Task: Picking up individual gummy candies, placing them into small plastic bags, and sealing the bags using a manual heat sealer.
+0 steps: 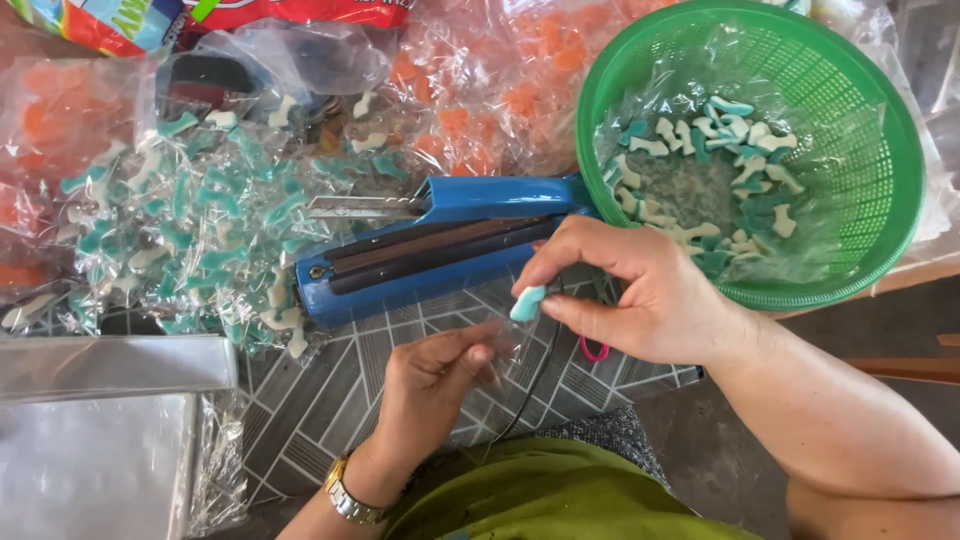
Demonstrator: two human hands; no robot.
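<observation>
While I scan from the left edge, I see flat clear sheets lying on the patterned surface, and above them a heap of small sealed packets filled with teal and white candies. Orange candy packets lie behind that heap, along the top of the view. Next comes my left hand, with a metal watch at the wrist; its fingers are pinched on a small clear bag, holding it just under my other hand. A blue heat sealer stands just beyond both hands, its arm raised a little off its base, its far end touching the basket. My right hand sits to the right of the bag, thumb and forefinger clenched on one teal candy, which hangs right at the bag's upper edge; I cannot tell whether it touches the film. A pink band shows below that hand on the surface. Furthest right, a green basket lined with clear film holds loose teal and white candies, near my right hand but apart from it.
</observation>
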